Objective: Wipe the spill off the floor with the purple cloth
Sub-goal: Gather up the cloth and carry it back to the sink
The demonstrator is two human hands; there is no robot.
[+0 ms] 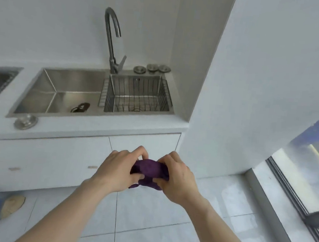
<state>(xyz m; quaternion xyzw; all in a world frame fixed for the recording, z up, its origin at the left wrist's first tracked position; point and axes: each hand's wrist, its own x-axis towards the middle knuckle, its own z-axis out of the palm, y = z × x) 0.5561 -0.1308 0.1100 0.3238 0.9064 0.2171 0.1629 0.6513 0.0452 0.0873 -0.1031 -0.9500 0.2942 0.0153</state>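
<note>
Both hands are gripping the small bunched purple cloth (149,170) in mid-air, in front of the white cupboard doors (49,159) below the sink. The left hand (120,168) is closing its fingers over the cloth's left end, while the right hand (176,175) is pinching the right end, thumbs on the near side and fingertips curling over the top. The cloth is lying with its long axis running left to right between the two hands, wadded rather than spread, with a loose fold hanging below.

The pale tiled floor (142,219) is lying directly beneath and toward the person, well apart from the cloth, so the coming move appears to turn on going downward. No spill is showing clearly on the tiles; a slightly different patch near the right wall is too faint to call. Neither hand is nearer to the floor than the other, both sitting at about the same height.

Behind, the stainless steel double sink (73,94) with its wire basket (137,96) and curved grey tap (112,38) is sitting in the white surface (93,127). A shoe (11,206) is showing at lower left.
</note>
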